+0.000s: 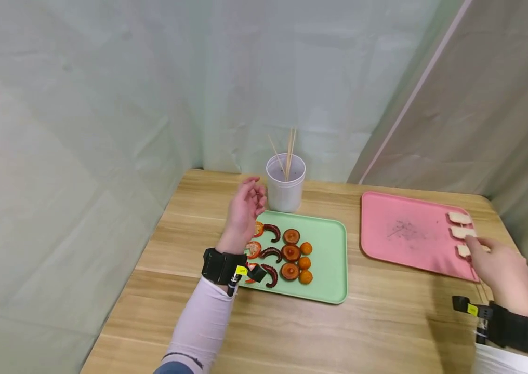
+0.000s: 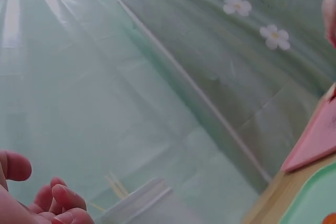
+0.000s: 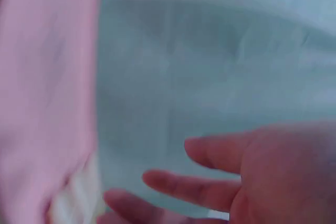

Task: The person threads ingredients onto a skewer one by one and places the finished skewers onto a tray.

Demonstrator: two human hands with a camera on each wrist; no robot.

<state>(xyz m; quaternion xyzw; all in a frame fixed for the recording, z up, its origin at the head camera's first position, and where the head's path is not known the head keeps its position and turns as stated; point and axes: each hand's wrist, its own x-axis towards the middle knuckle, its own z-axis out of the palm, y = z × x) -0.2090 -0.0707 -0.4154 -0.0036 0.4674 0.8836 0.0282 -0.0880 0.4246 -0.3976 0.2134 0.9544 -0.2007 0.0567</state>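
Head view: R hand (image 1: 502, 267) is at the R end of the pink tray (image 1: 385, 252), fingertips right by the lowest slice of a skewer of pale slices (image 1: 463, 232); contact can't be told here. Skewer has 3 slices along the tray's R side, stick running down past the near edge. Dark specks (image 1: 404, 229) mid-tray. L hand (image 1: 243, 210) hangs over the L end of the green tray (image 1: 331, 259), just beside the white tub (image 1: 285, 195) w/ thin sticks (image 1: 289, 150). Green tray's columns, L to R: tomato slices (image 1: 253, 249) (partly hidden by the wrist), tentacles (image 1: 271, 253), mushroom caps (image 1: 290, 253), orange balls (image 1: 304, 263). Both trays & tub on the wooden worktop (image 1: 292, 337).

L wrist view: L grip is empty, fingers loosely bent, tub rim close by; flowers (image 2: 237, 4) on the sheeting (image 2: 131, 103) behind.

R wrist view, blurry: R grip is wide, fingers apart, nearly straight; slices at lower L, near the fingertips.
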